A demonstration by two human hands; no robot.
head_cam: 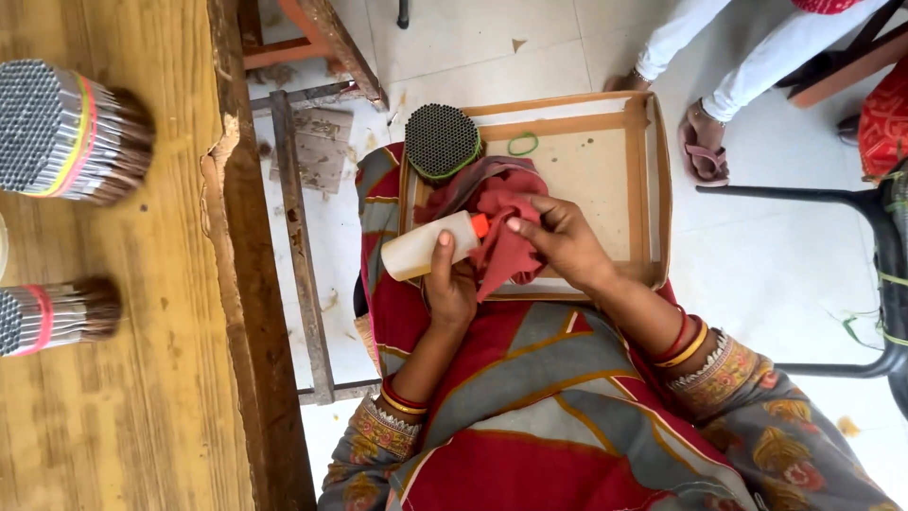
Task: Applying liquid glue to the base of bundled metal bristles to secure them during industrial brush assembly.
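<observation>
My left hand [452, 289] has its fingers clamped around a pale squeeze bottle [424, 249], thumb laid up along its body, the orange cap [480, 225] pointing toward the other hand. My right hand [564, 241] has its fingers pinched together on a red cloth [501, 248], bunched right at the cap. I judge this to be a wiping or wetting step — cloth meeting the bottle's tip. The next move, I'd say, calls for a steady grip and a gentle squeeze so nothing spills.

Just beyond the fingers lies a shallow wooden tray [647, 170], with a round bundle of thin tubes [443, 142] and a green rubber band [522, 144] in it. Well off to the left, two more bundles [71, 132] lie on the counter [142, 378].

The nozzle's opening is hidden by cloth — I can't tell whether the cap is on tight.
</observation>
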